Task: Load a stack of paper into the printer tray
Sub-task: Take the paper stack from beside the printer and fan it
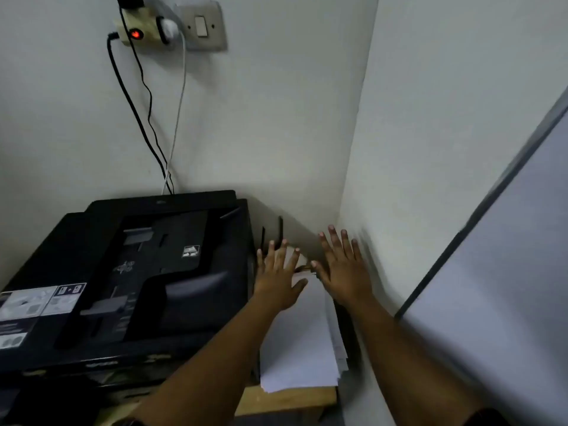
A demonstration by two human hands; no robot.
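A black printer (129,272) sits on a wooden table, its lid and feeder top facing up. To its right, in the corner by the wall, a loose stack of white paper (299,342) lies with its sheets slightly fanned. My left hand (278,278) hovers over the far end of the stack, fingers spread, holding nothing. My right hand (342,265) is beside it near the right wall, fingers also spread and empty. Both hands are blurred. The printer's paper tray is not visible.
Dark wire prongs (278,230) stand up behind the paper. Cables (147,118) hang down the wall from a power adapter (138,33) next to a wall switch (201,26). A white board with a dark frame (491,272) leans at the right. The wooden table edge (285,398) shows below the paper.
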